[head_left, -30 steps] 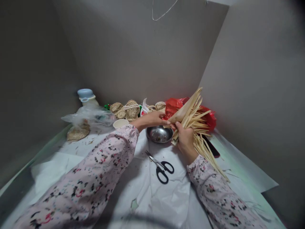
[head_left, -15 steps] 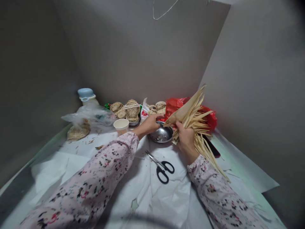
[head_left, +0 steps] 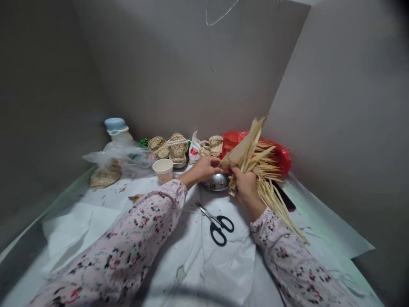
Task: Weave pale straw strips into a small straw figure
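A bunch of dried, pale tan husk leaves (head_left: 244,150), looking like corn husks, fans upward in front of me. My right hand (head_left: 247,186) is closed around its lower part. The fingers of my left hand (head_left: 206,167) pinch the left edge of the broad outer leaf, just above the metal bowl (head_left: 214,185), which both hands partly cover. Black-handled scissors (head_left: 217,224) lie on the white sheet nearer to me, their blades pointing away to the left. More husk strips (head_left: 281,213) lie behind and beside my right hand.
Left of the bowl stands a paper cup (head_left: 162,169). Woven straw pieces (head_left: 177,147) are along the back, with a red plastic bag (head_left: 283,158) to their right. A clear bag (head_left: 119,151) and a blue-lidded bottle (head_left: 115,124) are at far left. Grey walls enclose the table.
My left hand has moved right and now meets the husk's edge. The bunch has tilted and shifted slightly left in my right hand, covering more of the bowl.
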The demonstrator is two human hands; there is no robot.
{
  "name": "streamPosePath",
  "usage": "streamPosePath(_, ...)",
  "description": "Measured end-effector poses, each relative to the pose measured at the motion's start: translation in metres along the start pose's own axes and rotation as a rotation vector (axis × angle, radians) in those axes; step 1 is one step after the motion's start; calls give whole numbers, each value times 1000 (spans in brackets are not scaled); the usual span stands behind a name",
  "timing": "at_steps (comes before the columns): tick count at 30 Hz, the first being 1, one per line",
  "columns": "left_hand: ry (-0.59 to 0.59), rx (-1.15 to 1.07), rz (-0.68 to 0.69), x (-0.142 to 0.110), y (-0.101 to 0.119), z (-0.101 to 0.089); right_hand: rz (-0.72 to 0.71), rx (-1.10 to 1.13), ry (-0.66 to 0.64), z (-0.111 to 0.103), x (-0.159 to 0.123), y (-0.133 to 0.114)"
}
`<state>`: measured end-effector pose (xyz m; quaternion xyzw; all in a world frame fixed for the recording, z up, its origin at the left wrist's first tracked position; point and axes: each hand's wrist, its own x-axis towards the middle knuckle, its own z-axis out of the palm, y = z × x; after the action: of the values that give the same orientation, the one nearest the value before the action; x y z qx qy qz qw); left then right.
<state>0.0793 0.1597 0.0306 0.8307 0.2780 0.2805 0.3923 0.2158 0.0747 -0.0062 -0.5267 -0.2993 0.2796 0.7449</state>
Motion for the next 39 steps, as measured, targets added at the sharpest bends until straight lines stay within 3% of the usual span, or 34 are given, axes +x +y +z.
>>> streamPosePath(2, -28, 20, -11, 0, 4, 1, 7, -13, -18, 0, -1, -1)
streamPosePath(7, 47, -7, 77, -2, 8, 2, 30, -47, -45, 0, -1, 0)
streamPosePath(12, -61, -76, -3, -3, 5, 6, 7, -119, -60, -1, 0, -1)
streamPosePath(16, -5, -111, 30, -5, 6, 4, 54, -157, -101, -1, -3, -4)
streamPosePath(19, 84, -105, -103, -12, 10, 1, 20, -209, -120, 0, -7, -11)
streamPosePath(22, 254, -147, -169, -29, 19, -5, -94, -268, -77, 3, -16, -30)
streamPosePath(23, 369, -269, -192, -36, 24, -7, -126, -300, -86, 4, -20, -37)
streamPosePath(26, 579, -544, -212, -55, 37, -14, -115, -389, -315, 6, -35, -57)
streamPosePath(29, 698, -611, -206, -65, 43, -19, -132, -517, -581, -3, -51, -65)
streamPosePath(33, 857, -642, -177, -65, 34, -19, -137, -794, -845, -30, -67, -58)
streamPosePath(36, 905, -645, -227, -65, 24, -16, -169, -975, -1011, -46, -79, -53)
streamPosePath(39, 889, -648, -249, -67, 22, -12, -245, -1165, -1048, -48, -92, -49)
